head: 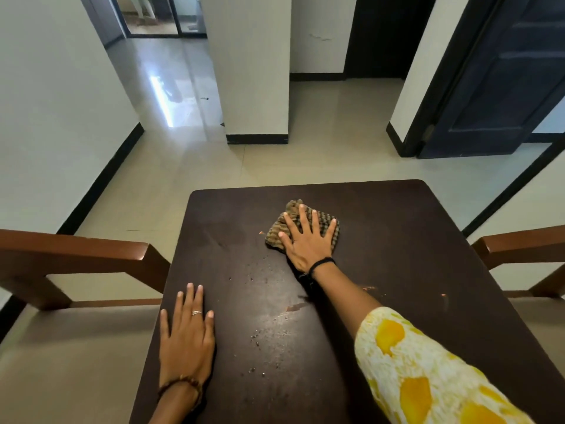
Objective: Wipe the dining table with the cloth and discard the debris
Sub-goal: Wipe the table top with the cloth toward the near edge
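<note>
A dark brown dining table (382, 228) fills the lower middle of the head view. My right hand (308, 240) lies flat with spread fingers on a brown striped cloth (276, 229), pressing it to the tabletop toward the far side. My left hand (186, 335) rests flat on the table near its left edge, fingers straight, holding nothing. Small crumbs (263, 332) are scattered over the middle of the table between my hands. A few orange scraps (368, 288) lie to the right of my right forearm, and one tiny scrap (260, 232) sits just left of the cloth.
A wooden chair (76, 252) with a beige seat stands at the table's left side, another chair (519, 246) at the right. Beyond the table lies tiled floor (321, 160), a white pillar (253, 71) and a dark door (504, 87) at the far right.
</note>
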A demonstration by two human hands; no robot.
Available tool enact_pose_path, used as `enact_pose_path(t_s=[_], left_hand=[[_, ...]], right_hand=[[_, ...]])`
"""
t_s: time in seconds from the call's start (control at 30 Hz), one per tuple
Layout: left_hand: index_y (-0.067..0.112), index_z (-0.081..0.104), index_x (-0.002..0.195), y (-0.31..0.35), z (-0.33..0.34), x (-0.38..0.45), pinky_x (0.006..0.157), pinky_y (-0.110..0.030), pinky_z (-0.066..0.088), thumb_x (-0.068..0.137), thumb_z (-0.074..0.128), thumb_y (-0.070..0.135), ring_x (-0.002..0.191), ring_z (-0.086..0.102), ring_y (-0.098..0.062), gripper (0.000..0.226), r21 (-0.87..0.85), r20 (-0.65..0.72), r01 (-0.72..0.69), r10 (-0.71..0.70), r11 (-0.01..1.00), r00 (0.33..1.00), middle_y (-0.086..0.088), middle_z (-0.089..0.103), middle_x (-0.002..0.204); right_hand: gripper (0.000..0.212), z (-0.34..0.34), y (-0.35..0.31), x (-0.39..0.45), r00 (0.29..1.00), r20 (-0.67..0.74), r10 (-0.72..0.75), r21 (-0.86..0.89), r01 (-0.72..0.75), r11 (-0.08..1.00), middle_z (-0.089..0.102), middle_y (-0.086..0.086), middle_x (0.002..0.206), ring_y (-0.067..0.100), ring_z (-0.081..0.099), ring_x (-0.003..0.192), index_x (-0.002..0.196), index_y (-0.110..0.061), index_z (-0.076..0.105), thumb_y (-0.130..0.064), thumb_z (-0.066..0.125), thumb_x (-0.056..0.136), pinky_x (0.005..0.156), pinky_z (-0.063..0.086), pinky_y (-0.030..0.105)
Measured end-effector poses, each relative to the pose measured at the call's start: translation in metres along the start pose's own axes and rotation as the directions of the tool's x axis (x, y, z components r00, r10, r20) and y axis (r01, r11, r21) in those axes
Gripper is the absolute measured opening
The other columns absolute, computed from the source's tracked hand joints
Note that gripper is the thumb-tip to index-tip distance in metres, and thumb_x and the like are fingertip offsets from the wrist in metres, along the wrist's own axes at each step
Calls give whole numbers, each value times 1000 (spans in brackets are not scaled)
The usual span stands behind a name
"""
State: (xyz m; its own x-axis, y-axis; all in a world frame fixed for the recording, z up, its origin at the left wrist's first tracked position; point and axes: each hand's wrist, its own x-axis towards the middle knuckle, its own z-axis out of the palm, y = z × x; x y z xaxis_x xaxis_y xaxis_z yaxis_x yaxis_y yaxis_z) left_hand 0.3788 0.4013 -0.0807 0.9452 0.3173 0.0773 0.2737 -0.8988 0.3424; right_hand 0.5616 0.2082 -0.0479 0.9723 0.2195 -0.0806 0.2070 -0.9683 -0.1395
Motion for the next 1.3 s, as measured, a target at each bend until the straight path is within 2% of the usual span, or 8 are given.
enact_pose_path(t_s=[0.17, 0.33, 0.5, 0.6, 0.8, 0.9, 1.07, 1.3], left_hand=[[19, 11, 141, -3, 1, 0, 111, -41, 1, 85, 2, 48, 137, 6, -14, 63, 34, -20, -32, 32, 999, 999, 4, 9, 147], [15, 11, 140, -1, -1, -2, 112, -42, 1, 85, 4, 51, 138, 5, -16, 66, -29, -62, -3, 2, 1000, 998, -1, 8, 149], [11, 11, 137, -1, -3, -3, 109, -44, -5, 88, 16, 39, 135, 7, -15, 56, -87, -83, 153, -160, 984, 984, -7, 17, 149], [6, 20, 138, 1, -4, -3, 108, -48, 10, 90, 21, 34, 137, 21, -25, 56, -53, -94, 158, -163, 986, 982, -12, 26, 147], [16, 2, 139, 3, -9, 0, 111, -46, 8, 96, 38, 24, 141, 8, -20, 57, -76, -38, 156, -159, 985, 987, -5, 10, 153], [23, -7, 140, 3, -12, -1, 112, -41, -1, 97, 34, 28, 141, -2, -10, 60, -114, -21, 165, -169, 980, 985, 4, -2, 154], [19, 10, 146, 4, -19, -3, 112, -38, -1, 88, 26, 41, 133, 5, 2, 64, -370, -74, 163, -204, 915, 976, 4, 15, 153], [36, -6, 140, 3, -20, -4, 109, -21, -10, 80, 19, 65, 139, 0, -2, 71, -547, -144, 98, -209, 831, 967, 8, 0, 154]], right_hand=[[53, 3, -42, 8, 992, 36, -120, -11, 121, 993, -11, 0, 157, 27, -9, 143, 147, -35, 4, -50, 15, 97, 104, -13, 63], [53, 3, -19, -2, 963, 40, -266, -26, 267, 963, -9, -4, 157, 23, -7, 144, 146, -39, 3, -52, 16, 97, 107, -11, 61], [52, -3, 23, -2, 987, 24, -160, -39, 161, 986, -9, -5, 157, 23, -5, 144, 146, -39, 2, -51, 16, 97, 108, -9, 61], [52, -2, 16, 1, 995, 0, -95, -53, 95, 994, -9, -4, 157, 24, -6, 144, 146, -37, 2, -49, 16, 98, 107, -9, 61], [53, 5, -49, 19, 991, 5, -132, -34, 133, 991, -10, -1, 157, 27, -8, 143, 147, -35, 1, -49, 15, 98, 106, -9, 64], [53, 14, -98, 28, 976, 20, -217, -17, 218, 976, -10, -1, 157, 27, -8, 143, 147, -34, 3, -49, 16, 98, 105, -10, 65], [53, 20, -161, 46, 946, 110, -305, 0, 307, 952, -13, -1, 156, 26, -12, 143, 147, -35, 3, -50, 15, 97, 104, -13, 65], [55, 22, -179, 37, 841, 176, -512, -10, 522, 853, -14, -3, 156, 24, -13, 143, 146, -37, 2, -53, 18, 96, 104, -15, 62]])
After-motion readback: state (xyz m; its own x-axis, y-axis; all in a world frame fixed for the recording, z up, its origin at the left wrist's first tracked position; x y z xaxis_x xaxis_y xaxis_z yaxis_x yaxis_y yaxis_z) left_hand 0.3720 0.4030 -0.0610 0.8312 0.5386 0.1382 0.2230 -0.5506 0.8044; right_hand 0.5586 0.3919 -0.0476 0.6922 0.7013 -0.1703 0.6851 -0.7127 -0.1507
